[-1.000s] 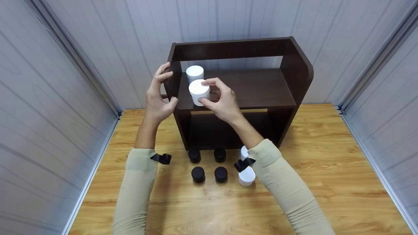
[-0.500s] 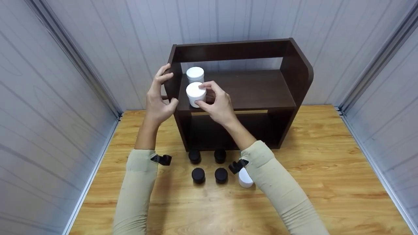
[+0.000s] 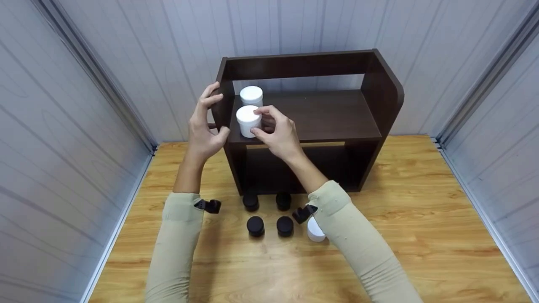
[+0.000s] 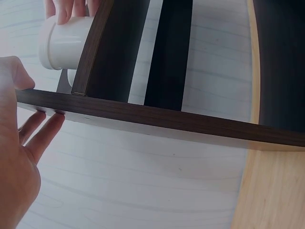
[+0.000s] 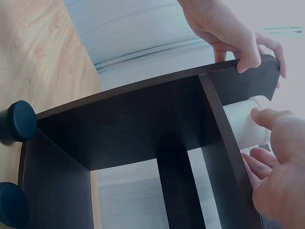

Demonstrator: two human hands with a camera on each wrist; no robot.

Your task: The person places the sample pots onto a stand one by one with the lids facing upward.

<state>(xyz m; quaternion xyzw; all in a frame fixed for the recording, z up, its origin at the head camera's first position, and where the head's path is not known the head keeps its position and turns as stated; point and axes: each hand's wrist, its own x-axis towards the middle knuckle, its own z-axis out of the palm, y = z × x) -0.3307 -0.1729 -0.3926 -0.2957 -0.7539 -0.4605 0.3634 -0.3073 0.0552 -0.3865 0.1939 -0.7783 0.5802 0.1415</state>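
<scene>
Your right hand [image 3: 281, 132] is pinching a white cylindrical plastic jar [image 3: 247, 122] at three o'clock from your left hand [image 3: 204, 125], which is gripping a dark-brown wooden shelf [image 3: 328, 115].

Smooth plastic white jars [image 3: 247, 122], wood-look shelf [image 3: 324, 118], glossy wood-grain floor [image 3: 261, 269], matt cloth sleeves [image 3: 174, 248]

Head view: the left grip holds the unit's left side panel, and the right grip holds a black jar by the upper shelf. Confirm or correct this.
The jar's colour is wrong: the head view shows the right grip holding a white jar by the upper shelf. The rest stands.
</scene>
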